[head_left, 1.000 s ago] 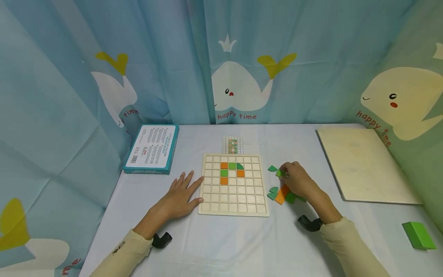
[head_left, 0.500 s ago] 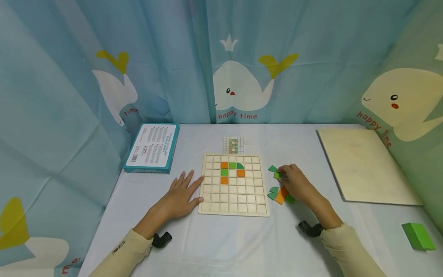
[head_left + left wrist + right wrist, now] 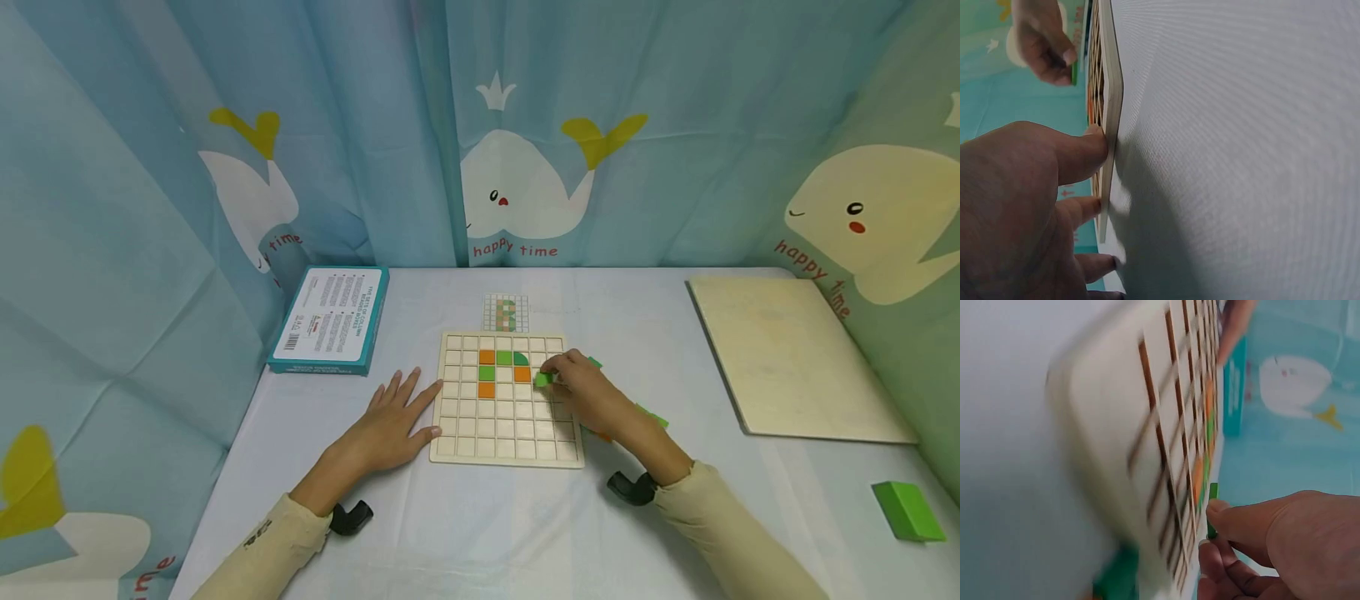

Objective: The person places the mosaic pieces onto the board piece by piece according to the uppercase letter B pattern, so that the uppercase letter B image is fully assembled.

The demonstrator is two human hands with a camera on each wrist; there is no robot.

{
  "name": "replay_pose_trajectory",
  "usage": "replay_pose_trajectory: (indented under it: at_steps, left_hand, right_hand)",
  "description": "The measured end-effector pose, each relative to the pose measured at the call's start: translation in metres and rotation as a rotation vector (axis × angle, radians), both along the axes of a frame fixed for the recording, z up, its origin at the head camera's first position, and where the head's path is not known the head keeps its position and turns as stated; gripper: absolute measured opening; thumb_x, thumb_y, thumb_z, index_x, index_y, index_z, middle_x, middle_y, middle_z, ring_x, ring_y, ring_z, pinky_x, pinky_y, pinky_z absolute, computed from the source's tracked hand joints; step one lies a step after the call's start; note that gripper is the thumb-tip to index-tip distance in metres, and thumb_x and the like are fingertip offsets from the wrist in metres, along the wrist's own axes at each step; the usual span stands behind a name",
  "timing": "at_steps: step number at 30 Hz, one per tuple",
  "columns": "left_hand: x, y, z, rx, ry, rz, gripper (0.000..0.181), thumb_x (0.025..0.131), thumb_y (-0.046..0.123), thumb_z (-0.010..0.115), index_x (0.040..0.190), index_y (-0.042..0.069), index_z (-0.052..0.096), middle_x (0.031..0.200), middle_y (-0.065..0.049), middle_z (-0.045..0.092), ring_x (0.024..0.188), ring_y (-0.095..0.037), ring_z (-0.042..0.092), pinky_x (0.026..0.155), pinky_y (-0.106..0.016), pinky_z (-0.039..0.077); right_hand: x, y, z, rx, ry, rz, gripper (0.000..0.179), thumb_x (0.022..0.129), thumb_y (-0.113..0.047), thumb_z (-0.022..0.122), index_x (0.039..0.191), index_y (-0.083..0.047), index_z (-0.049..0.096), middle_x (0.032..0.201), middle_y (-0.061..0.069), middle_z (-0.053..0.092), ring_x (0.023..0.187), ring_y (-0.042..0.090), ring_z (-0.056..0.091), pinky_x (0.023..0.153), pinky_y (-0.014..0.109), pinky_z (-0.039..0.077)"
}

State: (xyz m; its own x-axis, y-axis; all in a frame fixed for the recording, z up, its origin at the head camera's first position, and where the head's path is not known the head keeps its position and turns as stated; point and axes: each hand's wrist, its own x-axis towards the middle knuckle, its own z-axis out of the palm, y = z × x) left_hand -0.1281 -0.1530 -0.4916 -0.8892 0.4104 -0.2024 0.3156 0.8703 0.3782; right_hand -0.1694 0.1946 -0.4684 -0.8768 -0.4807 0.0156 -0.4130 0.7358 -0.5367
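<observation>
1. Hanging in soft folds beyond the left fingers, a blue cloth curtain [image 3: 112,250] carries flat printed whales.
2. Ahead of the left fingertips lies a teal box [image 3: 326,321], flat and rectangular, with a smooth white printed face.
3. Spread apart, the fingers of the left hand [image 3: 390,425] rest palm down on the white cloth [image 3: 450,533], its surface finely woven in the left wrist view; thumb and forefinger tips touch the board's near-side edge.
4. Just right of those fingertips lies the wooden board [image 3: 506,427], pale and square with rounded corners, its face divided by a grid into shallow square cells.
5. Within it, between the two hands' fingers, sit flat orange squares [image 3: 487,390], green squares [image 3: 504,357] and a darker green piece [image 3: 521,359] with one curved corner.
6. Farther away than both hands' fingertips, beside the board's far edge, is a small gridded card [image 3: 506,312].
7. Thumb and fingers of the right hand [image 3: 588,392] are clamped on a thin green tile [image 3: 543,379], held over the board's right part.
8. Beneath and beside that hand, loose pieces [image 3: 651,415] lie partly hidden.
9. Well right of those fingers are a smooth pale panel [image 3: 795,358] and, nearer, a chunky green block [image 3: 907,510].
</observation>
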Motion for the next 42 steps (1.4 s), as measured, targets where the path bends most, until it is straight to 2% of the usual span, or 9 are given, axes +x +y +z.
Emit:
replay_pose_trajectory:
  at_steps: [5,9,12,17,22,28,32,39,42]
  left_hand:
    - [-0.001,0.0,0.001,0.005,0.008,-0.001,0.072,0.106,0.047,0.058,0.168,0.021,0.032,0.175,-0.021,0.017,0.161,-0.049,0.009,0.126,-0.069,0.014]
    - [-0.001,0.0,0.002,0.005,0.011,-0.006,0.071,0.107,0.046,0.058,0.168,0.02,0.032,0.175,-0.021,0.018,0.161,-0.049,0.009,0.126,-0.069,0.014]
    - [-0.001,0.0,0.001,0.002,0.007,-0.007,0.071,0.107,0.047,0.057,0.168,0.021,0.032,0.175,-0.021,0.017,0.161,-0.049,0.009,0.127,-0.069,0.014]
    - [-0.001,-0.001,0.002,0.004,0.004,-0.009,0.072,0.106,0.048,0.058,0.168,0.022,0.031,0.175,-0.021,0.016,0.161,-0.049,0.008,0.127,-0.069,0.014]
    - [-0.001,-0.001,0.002,0.0,-0.007,0.0,0.072,0.106,0.047,0.058,0.168,0.021,0.031,0.175,-0.021,0.016,0.161,-0.049,0.008,0.127,-0.069,0.014]
    - [-0.001,0.001,0.002,-0.007,-0.017,0.008,0.073,0.106,0.05,0.057,0.169,0.024,0.03,0.176,-0.019,0.014,0.162,-0.047,0.006,0.128,-0.067,0.012]
    - [-0.001,0.002,0.001,-0.005,-0.014,0.008,0.073,0.106,0.049,0.057,0.168,0.023,0.03,0.176,-0.019,0.015,0.162,-0.047,0.006,0.127,-0.068,0.012]
    - [-0.001,0.001,0.002,-0.014,-0.02,0.0,0.073,0.107,0.051,0.055,0.169,0.023,0.029,0.176,-0.019,0.014,0.162,-0.047,0.005,0.128,-0.067,0.011]
    - [-0.001,0.001,0.004,-0.006,-0.027,-0.001,0.074,0.106,0.051,0.056,0.169,0.022,0.029,0.176,-0.019,0.013,0.162,-0.047,0.005,0.128,-0.067,0.011]
  right_hand:
    - [0.001,-0.03,-0.007,0.028,0.08,0.078,0.025,0.099,-0.002,0.072,0.123,0.002,0.065,0.116,0.016,0.063,0.106,0.03,0.063,0.091,0.044,0.056]
    - [0.002,-0.047,-0.012,0.036,0.172,0.088,0.026,0.094,0.002,0.077,0.118,0.0,0.066,0.11,0.015,0.066,0.099,0.03,0.065,0.086,0.046,0.056]
    - [0.003,-0.054,-0.015,0.045,0.208,0.09,0.024,0.091,0.003,0.079,0.113,-0.001,0.069,0.107,0.014,0.067,0.096,0.029,0.065,0.083,0.046,0.055]
    - [0.006,-0.06,-0.014,0.05,0.195,0.081,0.019,0.092,0.003,0.078,0.109,-0.002,0.071,0.105,0.011,0.067,0.094,0.027,0.063,0.084,0.044,0.055]
    - [0.008,-0.06,-0.012,0.054,0.173,0.057,0.019,0.092,0.003,0.078,0.109,-0.002,0.073,0.108,0.011,0.067,0.099,0.03,0.063,0.088,0.046,0.054]
    - [0.007,-0.046,-0.007,0.044,0.18,0.046,0.018,0.093,-0.003,0.08,0.11,-0.005,0.076,0.114,0.013,0.064,0.104,0.031,0.062,0.089,0.048,0.053]
    - [0.0,-0.021,0.001,0.069,0.146,-0.031,0.023,0.094,-0.006,0.079,0.116,-0.002,0.072,0.114,0.016,0.065,0.102,0.032,0.062,0.084,0.048,0.054]
    - [-0.016,0.024,0.011,0.198,0.011,-0.346,0.043,0.101,-0.019,0.073,0.128,0.01,0.057,0.122,0.033,0.055,0.098,0.041,0.059,0.079,0.052,0.053]
    - [-0.02,0.033,0.01,0.232,-0.068,-0.392,0.043,0.103,-0.023,0.069,0.126,0.011,0.055,0.12,0.034,0.052,0.094,0.04,0.058,0.076,0.05,0.053]
